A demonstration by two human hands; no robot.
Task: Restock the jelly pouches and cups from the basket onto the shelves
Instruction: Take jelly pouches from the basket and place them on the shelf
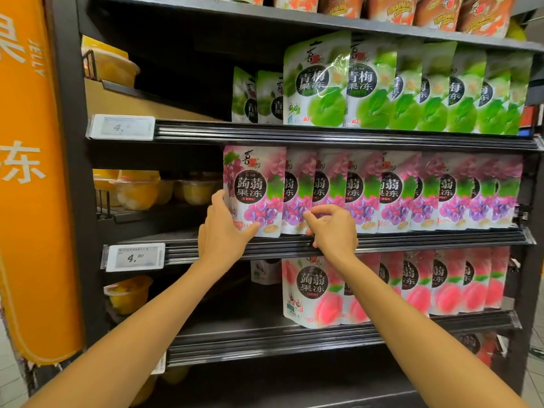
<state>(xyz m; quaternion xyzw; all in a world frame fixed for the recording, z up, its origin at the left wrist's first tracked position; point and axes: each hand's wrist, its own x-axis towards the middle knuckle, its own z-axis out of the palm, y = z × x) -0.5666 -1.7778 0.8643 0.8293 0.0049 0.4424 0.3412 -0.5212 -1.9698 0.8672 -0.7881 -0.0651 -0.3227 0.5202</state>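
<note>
Shelf unit (441,240): dark and tiered. The tier we work on runs just under both hands, and its front rail stops pouch bases from sliding out.
Orange sign (26,172): far to the left of the left-hand grip, not involved.
Grape row (391,195): upright and overlapped like shingles, running off to the right of the right hand. We judge each pouch props up the next.
Green row (318,81): one tier above the grip, upright.
Peach row (309,290): one tier below the grip, partly behind the forearms.
Front grape pouch (256,184): the item in hand. It stands at the left end of the grape row, base just behind the rail, overlapping its neighbour.
Cups (132,189): left of the left-hand grip, same tier, set deeper in.
Left hand (223,228): clamped on the front grape pouch's lower left edge, thumb up the side, fingers across the lower front. We judge it is squaring the pouch face-out.
Right hand (335,231): fingers curled, hand over the rail, fingertips at the bases of the next pouches. We cannot tell whether it pinches an edge or only nudges.
Price tag (135,257): below and to the left of the left-hand grip, clipped to the rail.
Basket: not in view.
Step (our judgement): seating this pouch. Letting go calls for it to stand unaided.
</note>
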